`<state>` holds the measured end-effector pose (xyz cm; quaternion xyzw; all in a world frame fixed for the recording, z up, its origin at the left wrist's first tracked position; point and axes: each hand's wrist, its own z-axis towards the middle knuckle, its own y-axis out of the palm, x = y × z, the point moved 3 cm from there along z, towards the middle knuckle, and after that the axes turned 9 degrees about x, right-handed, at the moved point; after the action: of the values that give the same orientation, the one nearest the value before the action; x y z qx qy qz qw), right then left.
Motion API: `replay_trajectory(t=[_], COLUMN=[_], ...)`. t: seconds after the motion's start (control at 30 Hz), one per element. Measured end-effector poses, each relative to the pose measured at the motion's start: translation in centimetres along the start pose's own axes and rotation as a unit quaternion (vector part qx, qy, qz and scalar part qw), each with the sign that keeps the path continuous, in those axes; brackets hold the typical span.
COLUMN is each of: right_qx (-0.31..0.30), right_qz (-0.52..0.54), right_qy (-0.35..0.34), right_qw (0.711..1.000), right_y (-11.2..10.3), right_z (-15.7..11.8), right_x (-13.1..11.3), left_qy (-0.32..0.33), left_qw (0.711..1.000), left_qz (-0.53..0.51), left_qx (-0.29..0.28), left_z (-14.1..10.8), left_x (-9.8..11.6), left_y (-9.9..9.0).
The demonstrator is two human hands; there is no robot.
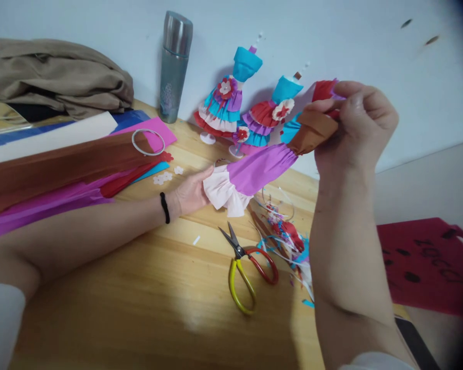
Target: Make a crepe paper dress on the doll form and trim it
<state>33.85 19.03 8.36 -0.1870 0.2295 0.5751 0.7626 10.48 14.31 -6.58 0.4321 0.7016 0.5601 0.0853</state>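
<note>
You've got the small paper dress (264,167) up over the middle of the wooden table (158,303), tilted w/ its brown top high at right & its white ruffled hem low at left; the section b/w is purple. Your R hand (364,121) is closed, pinching the dress at the brown top w/ thumb & fingers. Your L hand (193,192) touches the white hem from the left; its fingers are partly hidden behind the ruffle, so can't tell if it grips or just supports. Black band (164,208) on your L wrist.

Scissors (239,252) lie on the table just nearer to you than the hem, blades apart & pointing far-left, one handle yellow, the other red. Right of them, a pile of paper scraps (289,236) in red, blue, white etc., partly behind your R forearm.

Far side, by the wall: a metal flask (173,69) upright, then, to its right, decorated paper dresses (248,64) on stands, partly overlapping. Far left, a bunched brown cloth (61,77). Left, long coloured paper sheets (61,167) w/ a pale ring (148,142) on top; small paper flowers (162,178) by their right ends. At right, a dark red item w/ black marks (424,267).
</note>
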Motion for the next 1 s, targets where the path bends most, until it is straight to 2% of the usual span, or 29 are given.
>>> replay_trajectory(t=[0.23, 0.33, 0.43, 0.6, 0.77, 1.0], right_qx=[0.019, 0.01, 0.027, 0.023, 0.008, 0.014], right_qz=[0.019, 0.019, 0.013, 0.012, -0.015, -0.057], right_qy=[0.057, 0.05, 0.034, -0.013, -0.02, -0.017], right_qw=[0.998, 0.999, 0.999, 1.0, 1.0, 0.998], right_y=[-0.5, -0.6, -1.0, -0.7, -0.3, 0.4], right_z=[0.2, 0.3, 0.3, 0.2, 0.3, -0.3], right_x=[0.4, 0.5, 1.0, 1.0, 0.7, -0.5], left_qy=[0.023, 0.026, 0.024, 0.045, 0.065, 0.067], left_qw=[0.998, 0.998, 0.998, 0.996, 0.994, 0.996], left_qz=[0.058, 0.058, 0.054, 0.059, 0.079, 0.056], left_qx=[0.012, 0.009, 0.0, -0.055, -0.033, -0.035], left_z=[1.2, 1.3, 1.2, 1.3, 2.0, 1.1], left_x=[-0.2, -0.3, -0.3, -0.4, -0.7, -0.3], left_y=[-0.4, -0.6, -0.6, -0.7, -1.3, -0.4])
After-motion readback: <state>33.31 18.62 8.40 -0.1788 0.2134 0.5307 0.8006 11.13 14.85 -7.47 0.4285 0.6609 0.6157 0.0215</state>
